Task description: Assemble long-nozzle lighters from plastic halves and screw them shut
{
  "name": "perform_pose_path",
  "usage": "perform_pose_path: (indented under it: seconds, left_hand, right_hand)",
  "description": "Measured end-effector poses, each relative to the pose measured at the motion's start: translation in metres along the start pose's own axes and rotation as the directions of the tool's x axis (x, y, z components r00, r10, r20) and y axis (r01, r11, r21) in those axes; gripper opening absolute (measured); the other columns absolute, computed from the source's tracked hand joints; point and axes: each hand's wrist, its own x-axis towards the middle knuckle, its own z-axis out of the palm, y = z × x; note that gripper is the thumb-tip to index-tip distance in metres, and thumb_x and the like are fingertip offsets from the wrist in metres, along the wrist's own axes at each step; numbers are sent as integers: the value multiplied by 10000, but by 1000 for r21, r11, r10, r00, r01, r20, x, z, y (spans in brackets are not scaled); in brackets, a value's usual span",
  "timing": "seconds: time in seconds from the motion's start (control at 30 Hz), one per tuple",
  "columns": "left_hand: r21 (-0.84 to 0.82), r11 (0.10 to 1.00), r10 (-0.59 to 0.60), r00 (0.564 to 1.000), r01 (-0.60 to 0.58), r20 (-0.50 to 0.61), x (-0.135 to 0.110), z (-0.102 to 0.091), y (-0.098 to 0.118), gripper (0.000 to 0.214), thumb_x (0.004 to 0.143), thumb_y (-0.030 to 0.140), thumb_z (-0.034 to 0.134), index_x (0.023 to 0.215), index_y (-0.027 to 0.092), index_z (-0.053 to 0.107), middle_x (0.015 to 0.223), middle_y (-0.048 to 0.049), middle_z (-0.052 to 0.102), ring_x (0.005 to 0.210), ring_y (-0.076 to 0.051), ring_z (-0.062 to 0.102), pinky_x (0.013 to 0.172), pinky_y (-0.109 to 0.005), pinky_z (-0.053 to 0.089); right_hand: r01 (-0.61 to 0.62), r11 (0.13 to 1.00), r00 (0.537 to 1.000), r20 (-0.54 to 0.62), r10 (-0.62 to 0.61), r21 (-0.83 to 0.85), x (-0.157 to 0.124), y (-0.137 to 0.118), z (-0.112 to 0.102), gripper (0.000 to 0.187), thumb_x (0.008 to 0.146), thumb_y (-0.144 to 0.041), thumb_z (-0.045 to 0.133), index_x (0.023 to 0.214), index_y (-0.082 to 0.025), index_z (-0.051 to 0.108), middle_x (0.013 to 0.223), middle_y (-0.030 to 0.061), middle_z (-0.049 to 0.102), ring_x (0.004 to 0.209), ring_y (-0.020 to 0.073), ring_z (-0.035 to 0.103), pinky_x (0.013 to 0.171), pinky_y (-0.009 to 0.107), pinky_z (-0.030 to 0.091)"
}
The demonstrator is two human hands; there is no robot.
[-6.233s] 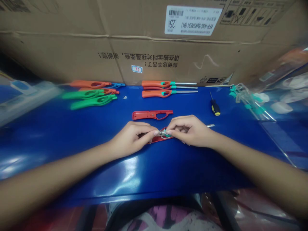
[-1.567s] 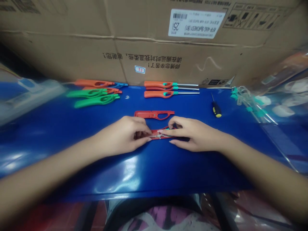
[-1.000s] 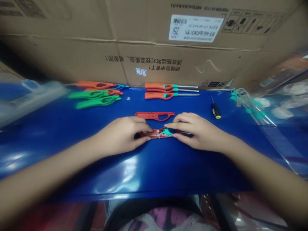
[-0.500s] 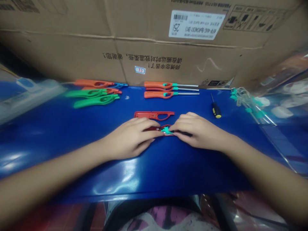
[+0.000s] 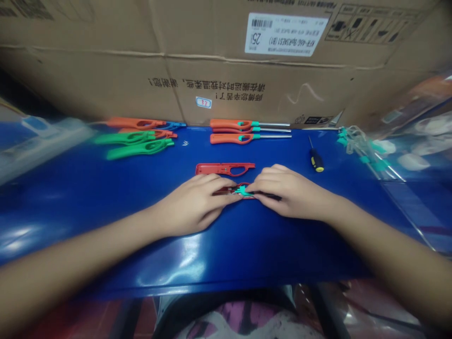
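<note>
A red lighter shell half (image 5: 231,190) lies on the blue table (image 5: 219,245) with a teal trigger piece (image 5: 243,190) set in it. My left hand (image 5: 192,202) rests on the shell's left part, fingers stretched along it and pressing down. My right hand (image 5: 287,190) covers the shell's right end, its fingertips pinched at the teal piece. Just behind lies a second red shell half (image 5: 224,168), untouched.
Three assembled orange lighters (image 5: 243,131) lie at the back centre. Green and orange shells (image 5: 136,141) are piled back left. A yellow-and-black screwdriver (image 5: 315,157) lies to the right, teal-tipped tubes (image 5: 367,150) farther right. A large cardboard box (image 5: 226,61) walls the back.
The teal trigger piece came into the shell about a second ago. My left hand has since flattened over the shell's left part; my right hand stays at the teal piece.
</note>
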Motion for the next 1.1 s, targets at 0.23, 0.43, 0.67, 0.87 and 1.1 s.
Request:
perform_pose_path:
  seconds: [0.23, 0.43, 0.67, 0.87, 1.1]
  left_hand:
    - [-127, 987, -102, 995, 101, -2, 0, 2, 3, 367, 1031, 189, 439, 1337, 266, 628, 1360, -91, 586, 1243, -256, 554, 1021, -430, 475]
    - [-188, 977, -111, 993, 101, -46, 0, 5, 5, 332, 1036, 177, 443, 1285, 241, 653, 1314, -93, 600, 1214, -249, 555, 1007, -420, 471]
    - [-262, 958, -132, 990, 113, -57, 1, 6, 6, 359, 1004, 122, 477, 1284, 252, 661, 1301, -85, 603, 1199, -242, 553, 1022, -427, 462]
    - [-315, 943, -131, 989, 104, -67, 2, 5, 5, 386, 989, 96, 485, 1274, 263, 684, 1296, -90, 609, 1197, -239, 558, 1027, -433, 463]
    - [-331, 937, -133, 989, 107, -59, 1, 6, 5, 416, 979, 84, 488, 1287, 282, 687, 1304, -87, 600, 1197, -241, 558, 1024, -436, 460]
  right_hand:
    - [-208, 974, 978, 12, 208, 85, -1, -12, -11, 65, 918, -207, 630, 932, -185, 690, 937, 37, 684, 844, 171, 624, 750, 295, 448]
    - [-279, 951, 957, 124, 264, 133, 0, -15, -14, 109, 942, -186, 610, 975, -188, 713, 963, 36, 677, 828, 156, 628, 717, 275, 448]
    - [-251, 938, 967, 102, 233, 240, 0, -14, -10, 126, 928, -132, 609, 969, -160, 724, 922, 42, 674, 760, 125, 610, 662, 239, 448]
    - [-187, 945, 980, 115, 161, 269, -1, -15, -13, 153, 914, -115, 631, 984, -155, 761, 926, 45, 697, 783, 130, 648, 706, 241, 479]
    - [-125, 963, 989, 112, 101, 240, -3, -12, -15, 192, 938, -150, 631, 1057, -159, 781, 944, 50, 716, 825, 134, 666, 747, 238, 484]
